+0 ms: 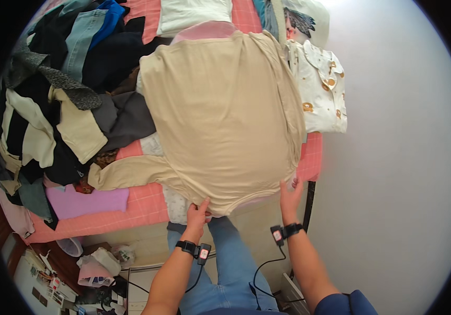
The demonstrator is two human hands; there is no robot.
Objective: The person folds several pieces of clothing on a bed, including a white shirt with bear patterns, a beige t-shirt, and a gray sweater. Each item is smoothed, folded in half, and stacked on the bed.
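Observation:
A beige long-sleeved top (225, 118) lies spread before me, its curved neckline towards me. One sleeve (131, 173) stretches out to the left; folds of cloth run along the right side. My left hand (198, 216) pinches the top by its near edge, left of the neckline, thumb uppermost. At the near right corner is my right hand (291, 197), thumb and fingers at the cloth's edge; whether they grip it is unclear. A pink piece (206, 31) shows from beneath the far end, and white patterned cloth (176, 204) shows under the near left side.
Mixed clothes (80, 94) are heaped on the left of the bed with a pink checked cover (139, 201). A folded white bear-print garment (324, 90) lies by the wall (398, 149) at right. White folded cloth (194, 15) sits at the far end. Bags (95, 267) stand below left.

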